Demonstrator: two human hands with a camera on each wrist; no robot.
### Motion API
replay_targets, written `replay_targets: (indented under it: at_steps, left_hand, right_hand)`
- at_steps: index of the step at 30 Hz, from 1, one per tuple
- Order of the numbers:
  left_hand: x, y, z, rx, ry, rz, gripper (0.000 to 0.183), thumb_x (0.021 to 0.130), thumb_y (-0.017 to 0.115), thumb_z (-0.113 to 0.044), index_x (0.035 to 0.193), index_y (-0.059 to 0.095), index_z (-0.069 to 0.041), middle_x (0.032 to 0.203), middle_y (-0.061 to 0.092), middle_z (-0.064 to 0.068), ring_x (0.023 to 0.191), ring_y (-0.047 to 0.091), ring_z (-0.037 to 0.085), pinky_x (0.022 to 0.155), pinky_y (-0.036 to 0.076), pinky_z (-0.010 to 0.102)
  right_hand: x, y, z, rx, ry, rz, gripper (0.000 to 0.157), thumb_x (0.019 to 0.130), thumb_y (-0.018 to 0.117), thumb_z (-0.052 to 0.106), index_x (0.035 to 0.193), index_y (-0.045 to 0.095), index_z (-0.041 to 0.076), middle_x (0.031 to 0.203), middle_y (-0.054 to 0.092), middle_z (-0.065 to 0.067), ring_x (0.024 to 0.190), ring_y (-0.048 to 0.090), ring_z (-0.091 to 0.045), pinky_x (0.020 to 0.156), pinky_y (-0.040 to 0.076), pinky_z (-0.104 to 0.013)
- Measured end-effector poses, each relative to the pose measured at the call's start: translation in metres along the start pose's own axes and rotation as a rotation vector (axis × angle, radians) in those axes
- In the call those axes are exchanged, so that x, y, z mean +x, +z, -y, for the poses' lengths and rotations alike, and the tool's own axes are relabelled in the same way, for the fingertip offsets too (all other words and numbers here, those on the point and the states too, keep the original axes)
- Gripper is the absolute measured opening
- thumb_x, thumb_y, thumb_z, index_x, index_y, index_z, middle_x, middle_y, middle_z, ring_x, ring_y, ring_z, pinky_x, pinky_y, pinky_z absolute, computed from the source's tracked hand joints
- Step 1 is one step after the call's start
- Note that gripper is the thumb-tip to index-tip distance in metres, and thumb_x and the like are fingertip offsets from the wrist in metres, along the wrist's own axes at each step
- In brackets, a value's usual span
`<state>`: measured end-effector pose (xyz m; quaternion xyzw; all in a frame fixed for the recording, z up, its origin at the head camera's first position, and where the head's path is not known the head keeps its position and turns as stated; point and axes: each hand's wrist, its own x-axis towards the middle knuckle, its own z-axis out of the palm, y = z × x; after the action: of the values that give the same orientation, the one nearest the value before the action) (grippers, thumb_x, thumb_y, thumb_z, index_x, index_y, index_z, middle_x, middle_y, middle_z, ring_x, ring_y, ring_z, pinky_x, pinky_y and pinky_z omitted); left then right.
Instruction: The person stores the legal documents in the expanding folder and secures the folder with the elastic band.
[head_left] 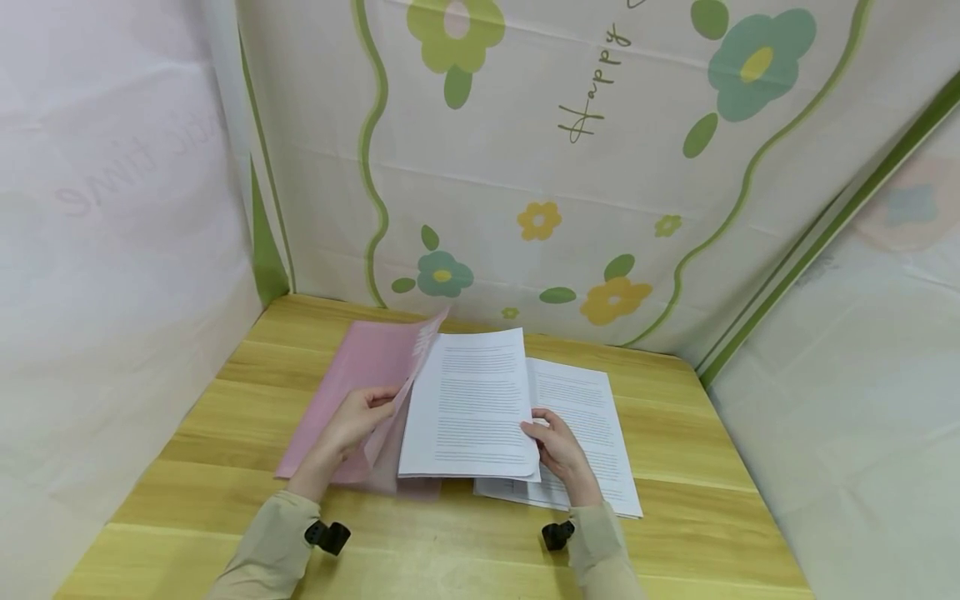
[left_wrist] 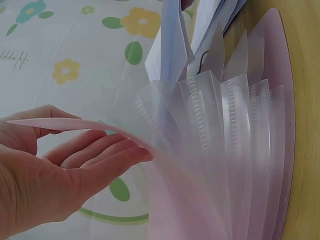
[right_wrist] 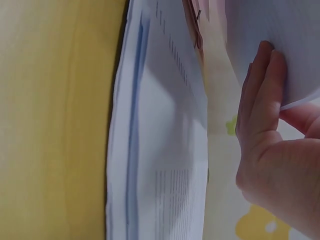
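A pink folder (head_left: pixel 348 375) lies on the left of the wooden table, its front cover (left_wrist: pixel 120 132) lifted. My left hand (head_left: pixel 358 423) pinches this cover between thumb and fingers. Behind the cover, several clear plastic sleeves (left_wrist: pixel 240 120) fan out in the left wrist view. On the other side, my right hand (head_left: pixel 558 446) pinches the right edge of a batch of printed sheets (head_left: pixel 476 408), whose left side reaches the folder. A second pile of printed sheets (head_left: pixel 592 425) lies on the table beneath and right of that hand.
Bare wooden table (head_left: pixel 705 500) shows to the right and in front. A flowered fabric sheet (head_left: pixel 487 167) hangs along the table's back edge, and pale fabric walls (head_left: pixel 127 250) stand at both sides. Black wrist cameras (head_left: pixel 330 537) are strapped over beige sleeves.
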<state>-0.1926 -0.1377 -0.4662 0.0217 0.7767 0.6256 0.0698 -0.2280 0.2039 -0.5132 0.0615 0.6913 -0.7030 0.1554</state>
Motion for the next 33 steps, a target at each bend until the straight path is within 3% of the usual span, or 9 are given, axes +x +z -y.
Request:
replay_targets:
  at_steps: [6,16,20,27,33]
  left_hand:
    - [0.000,0.001,0.000,0.001,0.014,0.001,0.042,0.097,0.053,-0.004,0.133,0.051,0.018,0.130,0.059,0.036,0.121,0.059,0.037,0.092,0.051,0.025]
    - [-0.001,0.000,0.000,0.001,-0.003,0.015,0.044,0.099,0.051,-0.006,0.137,0.048,0.015,0.134,0.057,0.033,0.129,0.054,0.042,0.108,0.045,0.050]
    - [0.000,0.000,0.000,-0.007,0.000,0.010,0.043,0.099,0.053,-0.007,0.136,0.050,0.015,0.133,0.059,0.032,0.128,0.055,0.040,0.106,0.046,0.045]
    - [0.001,0.001,0.001,-0.021,-0.007,0.001,0.043,0.098,0.053,-0.005,0.136,0.049,0.015,0.133,0.057,0.034,0.124,0.058,0.039,0.092,0.050,0.024]
    - [0.000,0.001,0.000,0.009,-0.007,-0.003,0.043,0.098,0.053,-0.006,0.137,0.050,0.013,0.134,0.057,0.033,0.126,0.057,0.039,0.098,0.051,0.033]
  right_hand:
    - [0.002,0.008,-0.001,0.012,0.023,-0.004,0.035,0.097,0.056,0.003,0.129,0.041,-0.004,0.088,0.068,0.002,0.073,0.063,-0.006,0.062,0.052,-0.020]
    - [0.002,0.012,0.002,0.033,0.023,-0.017,0.036,0.096,0.058,0.005,0.128,0.044,-0.002,0.102,0.068,-0.005,0.080,0.065,-0.007,0.066,0.053,-0.021]
    - [0.002,0.013,0.002,0.045,0.011,-0.013,0.037,0.097,0.058,0.005,0.130,0.041,-0.003,0.101,0.067,-0.004,0.079,0.064,-0.006,0.065,0.052,-0.020]
    - [0.005,0.018,0.000,0.052,0.017,-0.021,0.038,0.096,0.058,0.003,0.129,0.040,-0.002,0.091,0.067,0.000,0.074,0.062,-0.006,0.062,0.051,-0.020]
    - [0.005,0.023,0.001,0.035,0.023,0.014,0.034,0.096,0.057,0.003,0.126,0.041,0.000,0.089,0.069,0.001,0.073,0.062,-0.007,0.062,0.051,-0.021]
